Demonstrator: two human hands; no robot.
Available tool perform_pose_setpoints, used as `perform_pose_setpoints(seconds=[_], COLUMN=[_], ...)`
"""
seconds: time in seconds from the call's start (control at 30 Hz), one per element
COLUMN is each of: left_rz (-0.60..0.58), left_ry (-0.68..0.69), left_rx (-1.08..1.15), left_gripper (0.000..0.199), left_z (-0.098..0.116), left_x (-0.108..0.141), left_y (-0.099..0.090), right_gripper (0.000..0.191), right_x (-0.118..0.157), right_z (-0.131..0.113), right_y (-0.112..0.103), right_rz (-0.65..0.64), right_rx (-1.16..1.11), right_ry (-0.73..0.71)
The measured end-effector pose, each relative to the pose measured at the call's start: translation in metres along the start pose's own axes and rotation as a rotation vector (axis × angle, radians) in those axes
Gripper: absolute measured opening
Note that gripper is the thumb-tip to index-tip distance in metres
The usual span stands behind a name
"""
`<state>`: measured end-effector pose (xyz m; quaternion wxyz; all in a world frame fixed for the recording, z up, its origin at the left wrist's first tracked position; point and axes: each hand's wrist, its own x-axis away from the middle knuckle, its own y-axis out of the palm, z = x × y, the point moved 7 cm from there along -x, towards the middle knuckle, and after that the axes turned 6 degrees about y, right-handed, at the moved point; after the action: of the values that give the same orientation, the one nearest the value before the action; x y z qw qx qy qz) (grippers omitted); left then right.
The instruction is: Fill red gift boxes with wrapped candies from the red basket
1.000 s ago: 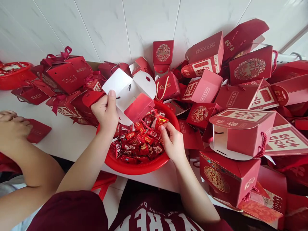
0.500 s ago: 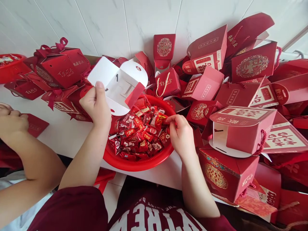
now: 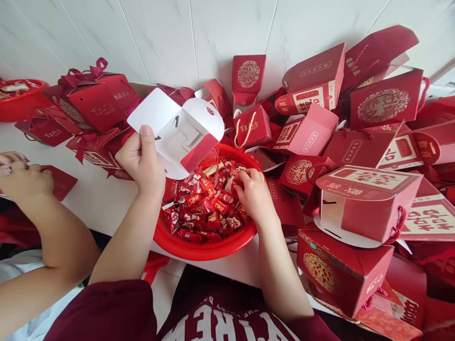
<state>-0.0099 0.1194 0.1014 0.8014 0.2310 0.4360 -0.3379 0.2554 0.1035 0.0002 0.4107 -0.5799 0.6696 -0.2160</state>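
Note:
My left hand (image 3: 142, 158) grips a flap of an opened gift box (image 3: 177, 130), its white inside facing up, tilted above the left rim of a red plastic basket (image 3: 209, 251). Wrapped red candies (image 3: 202, 208) fill the basket. Over its right part, my right hand (image 3: 253, 192) has its fingers pinched together on a red-wrapped candy (image 3: 235, 187), which they partly cover. The box's twisted red cord hangs down over the candies.
Red gift boxes (image 3: 351, 270) pile up on the right and behind the basket. More boxes with ribbons (image 3: 95, 102) stand at left, beside another red basket (image 3: 21, 106). Another person's hands (image 3: 28, 182) are at far left, near a flat red piece (image 3: 62, 182).
My right hand has moved slightly left over the candies, and the shiny gold-and-red wrapper seen at its fingertips no longer shows. The box in my left hand has tilted slightly.

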Motion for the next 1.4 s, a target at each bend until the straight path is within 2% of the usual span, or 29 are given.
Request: perform_pose_setpoints(seconds=[0.2, 0.37, 0.53, 0.63, 0.73, 0.83, 0.93, 1.0, 1.07, 1.13, 1.2, 1.23, 1.3, 1.4], left_rz=[-0.060, -0.135, -0.152, -0.136, -0.119, -0.106, -0.103, -0.147, -0.265, -0.441, -0.614, -0.681, -0.794, -0.934], left_ry=[-0.008, 0.004, 0.010, 0.010, 0.027, 0.031, 0.021, 0.010, -0.019, -0.057, -0.084, -0.094, -0.120, -0.171], left_rx=[0.002, -0.022, -0.018, -0.019, -0.007, -0.017, -0.030, -0.017, 0.000, 0.007, 0.024, 0.040, 0.077, 0.111], left_gripper=[0.060, 0.059, 0.059, 0.059, 0.058, 0.057, 0.058, 0.058, 0.054, 0.050, 0.048, 0.049, 0.049, 0.050], left_z=[-0.001, 0.002, 0.003, 0.002, 0.002, 0.002, 0.003, 0.003, 0.004, 0.004, 0.007, 0.008, 0.011, 0.013], left_x=[0.005, 0.008, 0.008, 0.008, 0.008, 0.007, 0.007, 0.008, 0.012, 0.018, 0.027, 0.031, 0.038, 0.049], left_y=[0.003, 0.006, 0.006, 0.005, 0.005, 0.005, 0.006, 0.009, 0.018, 0.029, 0.040, 0.045, 0.052, 0.061], right_gripper=[0.027, 0.042, 0.057, 0.053, 0.049, 0.049, 0.046, 0.047, 0.050, 0.048, 0.043, 0.040, 0.036, 0.042], right_x=[-0.001, 0.007, 0.012, 0.014, 0.015, 0.013, 0.013, 0.016, 0.023, 0.035, 0.051, 0.058, 0.066, 0.065], right_z=[0.004, 0.001, -0.005, -0.009, -0.011, -0.003, 0.013, 0.021, 0.021, 0.016, 0.007, 0.001, -0.011, -0.025], right_y=[0.007, -0.003, 0.001, 0.003, 0.002, -0.004, -0.014, -0.023, -0.037, -0.057, -0.079, -0.088, -0.102, -0.109], right_rz=[-0.055, -0.004, -0.182, -0.291, -0.312, -0.188, 0.059, 0.236, 0.434, 0.669, 0.888, 0.958, 1.000, 0.869], right_rx=[-0.041, -0.265, -0.313, -0.192, -0.115, -0.170, -0.266, -0.362, -0.502, -0.630, -0.680, -0.674, -0.656, -0.661], right_ry=[0.032, -0.013, 0.005, 0.041, 0.048, 0.114, 0.237, 0.281, 0.259, 0.187, 0.111, 0.085, 0.038, -0.034])
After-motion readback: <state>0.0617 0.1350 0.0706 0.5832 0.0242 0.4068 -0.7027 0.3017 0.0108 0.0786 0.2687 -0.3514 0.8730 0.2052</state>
